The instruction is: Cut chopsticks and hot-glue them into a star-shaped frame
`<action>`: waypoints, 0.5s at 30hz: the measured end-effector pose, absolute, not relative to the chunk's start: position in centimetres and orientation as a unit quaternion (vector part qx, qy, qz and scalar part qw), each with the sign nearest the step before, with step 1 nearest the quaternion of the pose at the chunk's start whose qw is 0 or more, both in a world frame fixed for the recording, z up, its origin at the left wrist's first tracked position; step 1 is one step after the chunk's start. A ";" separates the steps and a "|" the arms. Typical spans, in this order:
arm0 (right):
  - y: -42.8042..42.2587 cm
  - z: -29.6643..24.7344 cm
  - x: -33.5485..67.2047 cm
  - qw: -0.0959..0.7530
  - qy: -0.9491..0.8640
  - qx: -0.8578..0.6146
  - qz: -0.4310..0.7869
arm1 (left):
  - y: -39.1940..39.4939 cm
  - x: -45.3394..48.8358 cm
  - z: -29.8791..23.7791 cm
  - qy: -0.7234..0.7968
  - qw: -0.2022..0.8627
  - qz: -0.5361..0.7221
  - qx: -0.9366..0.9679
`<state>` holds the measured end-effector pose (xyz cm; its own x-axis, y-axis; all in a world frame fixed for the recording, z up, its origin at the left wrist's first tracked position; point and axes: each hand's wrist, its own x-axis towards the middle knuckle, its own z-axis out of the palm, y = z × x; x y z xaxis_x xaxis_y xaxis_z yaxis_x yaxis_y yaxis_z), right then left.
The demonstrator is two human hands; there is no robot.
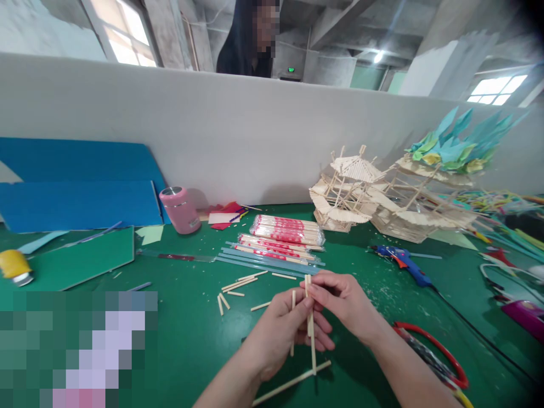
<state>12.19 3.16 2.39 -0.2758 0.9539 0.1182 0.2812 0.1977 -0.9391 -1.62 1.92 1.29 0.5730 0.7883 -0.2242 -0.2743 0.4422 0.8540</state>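
My left hand (283, 331) and my right hand (344, 303) meet in the lower middle of the view, just above the green table (187, 340). Both pinch thin wooden sticks (311, 334) held upright, side by side. The left fingers wrap round the sticks from the left. My right thumb and forefinger grip their top ends. The long stick's lower end touches another wooden stick (293, 383) lying slanted on the table below my hands.
Loose short sticks (238, 286) lie ahead, beyond them packs of chopsticks (287, 229). A blue glue gun (403, 262) is at right, stick models (382, 198) behind it. A pink cup (181, 209), blue boards (80, 187), a white partition (238, 141) with a person behind it.
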 end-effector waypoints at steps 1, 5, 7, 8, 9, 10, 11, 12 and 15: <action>3.1 2.3 12.0 0.395 -0.661 -0.465 0.438 | 1.9 -1.5 1.3 0.320 0.786 0.337 0.408; 3.2 1.9 11.6 0.434 -0.583 -0.490 0.481 | 2.0 -1.7 1.4 0.340 0.784 0.323 0.407; 3.4 1.6 11.9 0.452 -0.540 -0.507 0.497 | 2.5 -2.4 1.6 0.359 0.764 0.324 0.427; 3.6 1.5 12.1 0.460 -0.524 -0.514 0.500 | 2.9 -2.9 1.6 0.377 0.736 0.331 0.455; 3.7 1.3 12.4 0.466 -0.513 -0.519 0.500 | 3.3 -3.4 1.7 0.405 0.686 0.335 0.502; 3.8 1.2 12.8 0.468 -0.508 -0.521 0.501 | 3.7 -3.9 1.7 0.445 0.613 0.322 0.568; 3.8 1.1 13.1 0.468 -0.505 -0.521 0.504 | 4.1 -4.3 1.6 0.495 0.506 0.282 0.648; 3.7 1.0 13.4 0.467 -0.505 -0.520 0.506 | 4.4 -4.6 1.4 0.525 0.395 0.221 0.721; 3.2 0.8 13.9 0.461 -0.510 -0.516 0.511 | 4.8 -4.6 0.4 0.539 0.293 0.147 0.776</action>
<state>13.92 3.23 0.84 -0.0422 0.9975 -0.0568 0.0552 -0.0545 -0.9970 -4.60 4.75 0.43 0.3771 0.9219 -0.0885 0.7500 -0.2479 0.6132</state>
